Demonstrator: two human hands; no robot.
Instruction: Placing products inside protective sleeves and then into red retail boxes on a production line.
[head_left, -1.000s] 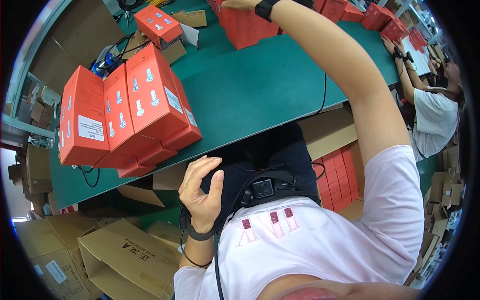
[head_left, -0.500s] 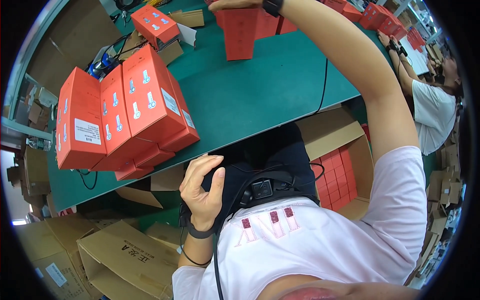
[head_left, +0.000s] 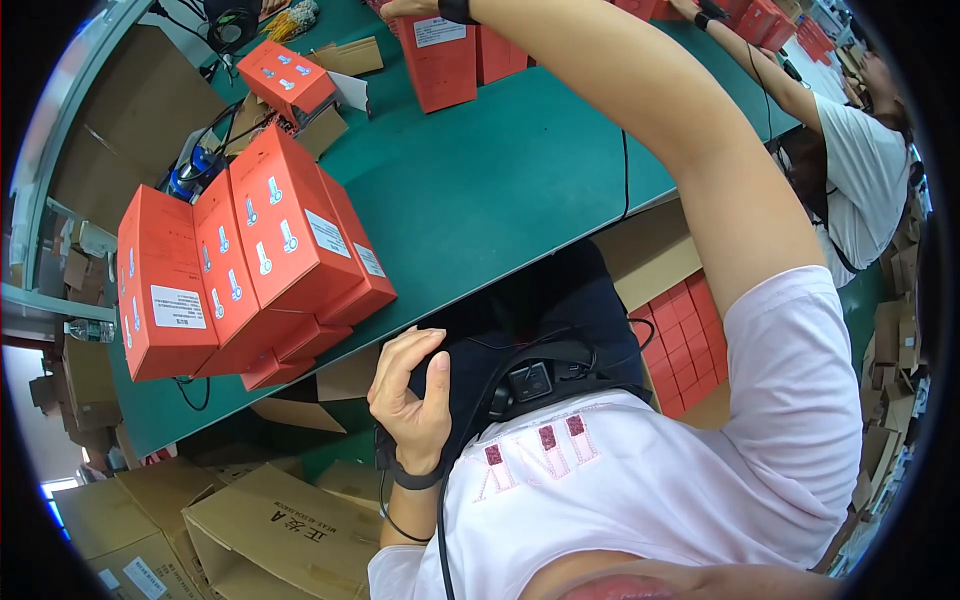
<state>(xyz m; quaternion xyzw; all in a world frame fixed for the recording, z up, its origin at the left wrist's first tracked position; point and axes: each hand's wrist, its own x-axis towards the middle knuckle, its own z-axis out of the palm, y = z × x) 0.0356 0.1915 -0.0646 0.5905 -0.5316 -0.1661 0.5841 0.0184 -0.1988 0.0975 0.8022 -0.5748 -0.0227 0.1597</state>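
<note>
My left hand [head_left: 412,405] hovers in front of the table's near edge, in front of my lap. Its fingers are loosely curved, the thumb stands apart, and it holds nothing. Far across the table, at the top edge of the view, my right hand [head_left: 408,8] grips the upper end of an upright red box [head_left: 443,72] with a white label; part of that hand is cut off. More red boxes [head_left: 502,56] stand just right of it. Nearest to my left hand is a stack of red boxes [head_left: 250,240] with thermometer-like pictures and white labels, at the table's left.
The green table [head_left: 480,180] runs across the view, with a black cable [head_left: 626,170] over its edge. A single red box [head_left: 287,75] lies near cardboard pieces. Below are an open carton of small red boxes [head_left: 685,345] and brown cartons [head_left: 280,520]. A co-worker [head_left: 850,180] sits at right.
My right hand and the upright red box have moved slightly away from me, and a white label now shows on the box. The left hand keeps its pose. The whole view has shifted a little.
</note>
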